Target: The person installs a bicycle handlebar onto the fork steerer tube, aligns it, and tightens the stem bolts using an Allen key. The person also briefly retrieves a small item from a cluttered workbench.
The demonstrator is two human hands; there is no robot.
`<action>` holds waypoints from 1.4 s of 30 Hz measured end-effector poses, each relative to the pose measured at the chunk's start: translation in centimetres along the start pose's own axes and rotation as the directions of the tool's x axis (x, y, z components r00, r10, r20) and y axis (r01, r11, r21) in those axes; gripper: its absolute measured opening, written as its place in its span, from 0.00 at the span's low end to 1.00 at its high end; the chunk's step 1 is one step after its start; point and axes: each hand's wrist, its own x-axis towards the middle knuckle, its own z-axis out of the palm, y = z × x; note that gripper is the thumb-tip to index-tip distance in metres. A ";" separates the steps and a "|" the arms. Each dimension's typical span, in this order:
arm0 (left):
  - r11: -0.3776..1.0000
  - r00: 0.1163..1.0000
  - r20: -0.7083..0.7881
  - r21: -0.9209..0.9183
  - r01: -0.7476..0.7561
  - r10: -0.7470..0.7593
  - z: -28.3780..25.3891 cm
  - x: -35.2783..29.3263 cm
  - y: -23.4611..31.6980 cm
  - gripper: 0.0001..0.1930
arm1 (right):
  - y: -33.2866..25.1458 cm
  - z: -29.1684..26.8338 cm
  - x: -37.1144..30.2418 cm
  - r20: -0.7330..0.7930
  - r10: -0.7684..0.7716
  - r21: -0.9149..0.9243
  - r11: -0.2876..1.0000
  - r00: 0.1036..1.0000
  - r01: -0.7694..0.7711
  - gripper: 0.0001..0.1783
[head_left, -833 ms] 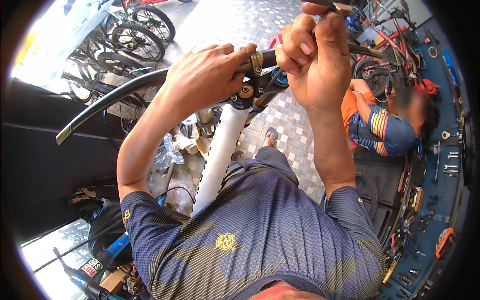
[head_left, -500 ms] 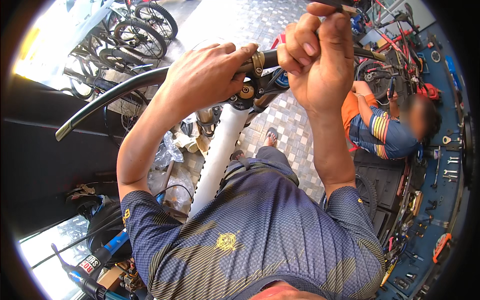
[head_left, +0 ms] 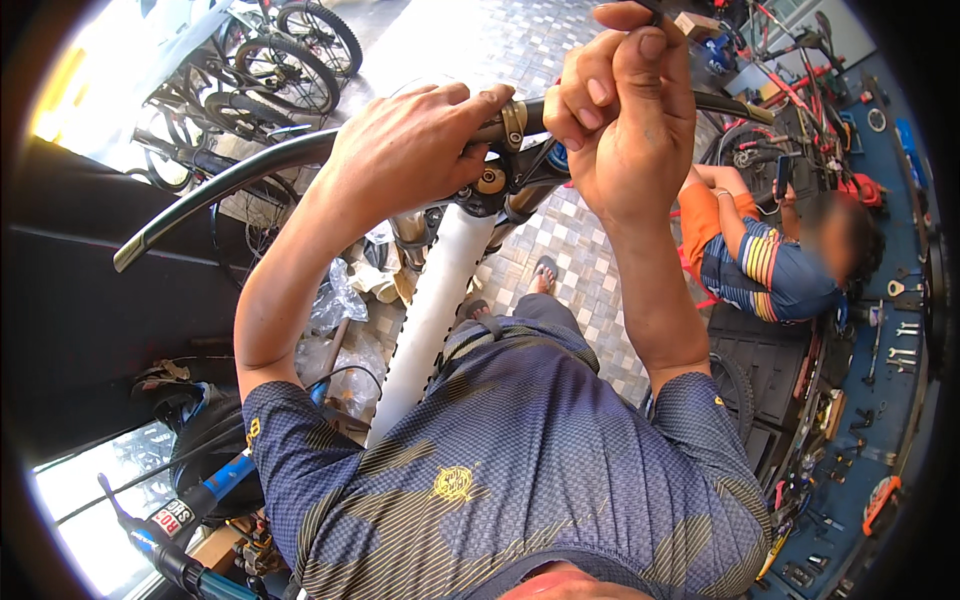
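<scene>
My left hand (head_left: 395, 150) is closed over a black bicycle handlebar (head_left: 235, 188). Its fingertips lie beside the gold-toned clamp (head_left: 514, 124) of the stem, where the bar is held. Below it a fork crown with a gold cap (head_left: 490, 180) tops a white frame tube (head_left: 428, 300) slanting toward me. My right hand (head_left: 635, 125) is raised above the bar's right half, its fingers curled. Between thumb and index finger it pinches a small dark thing (head_left: 655, 10); the picture's top edge cuts this off, so its kind cannot be told.
A seated person (head_left: 765, 245) in orange shorts holds a phone (head_left: 782, 175) at right. Beyond, a blue tool board (head_left: 880, 390) carries wrenches. Several bicycles (head_left: 285, 75) stand far left; plastic wrapping (head_left: 340, 300) lies beside the frame. A blue bicycle part (head_left: 230, 475) is at lower left.
My right hand has shifted slightly left, and the dark thing in its fingers has turned. My left hand stays on the handlebar.
</scene>
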 end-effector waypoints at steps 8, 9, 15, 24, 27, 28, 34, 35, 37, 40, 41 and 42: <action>1.000 1.000 -0.013 -0.018 -0.019 0.019 -0.2 0.0 0.1 0.28 | 0.0 -0.2 0.4 0.106 -0.064 -0.073 0.995 0.992 0.072 0.17; 0.999 0.999 -0.023 -0.020 -0.032 0.031 -0.2 0.0 0.1 0.28 | -0.3 -0.2 0.5 0.163 -0.107 -0.207 0.968 0.981 0.140 0.17; 0.999 0.997 -0.064 -0.027 -0.034 0.032 0.2 -0.1 -0.1 0.27 | -3.6 0.4 2.0 0.493 -0.140 -0.590 0.672 0.859 0.448 0.16; 0.999 0.998 0.051 -0.001 0.036 -0.036 -0.6 0.2 0.5 0.29 | -8.2 1.6 2.4 0.552 -0.050 -0.728 0.459 0.832 0.510 0.11; 0.999 0.996 -0.073 -0.013 -0.051 0.050 0.8 0.2 -0.3 0.25 | -3.9 2.0 2.5 0.595 -0.327 -0.610 0.411 0.734 0.678 0.12; 0.995 0.994 -0.082 -0.070 -0.076 0.070 0.9 0.4 -0.4 0.23 | -2.1 2.8 2.7 0.607 -0.451 -0.522 0.394 0.654 0.756 0.12; 0.991 0.993 -0.094 -0.101 -0.085 0.075 1.5 0.2 -1.0 0.14 | -2.8 2.1 3.3 0.702 -0.405 -0.540 0.234 0.586 0.809 0.16; 0.993 0.998 -0.042 -0.107 -0.043 0.039 0.6 0.5 -0.4 0.14 | -3.0 2.0 3.2 0.676 -0.440 -0.564 0.209 0.592 0.799 0.17; 0.994 0.998 0.063 -0.107 0.036 -0.030 -1.3 0.6 1.1 0.13 | -2.1 2.1 3.2 0.594 -0.538 -0.643 0.130 0.598 0.755 0.15; 0.945 0.991 -0.127 -0.316 -0.082 0.043 2.0 -0.1 -1.6 0.11 | -2.9 4.0 2.3 0.549 -0.580 -0.635 0.178 0.601 0.752 0.18; 0.954 0.989 -0.134 -0.283 -0.096 0.060 2.0 -0.2 -1.6 0.11 | -3.0 4.4 2.0 0.513 -0.574 -0.648 0.228 0.638 0.726 0.20; 0.962 0.987 -0.141 -0.248 -0.112 0.078 2.0 -0.2 -1.6 0.10 | -3.1 4.9 1.7 0.476 -0.567 -0.659 0.276 0.672 0.699 0.22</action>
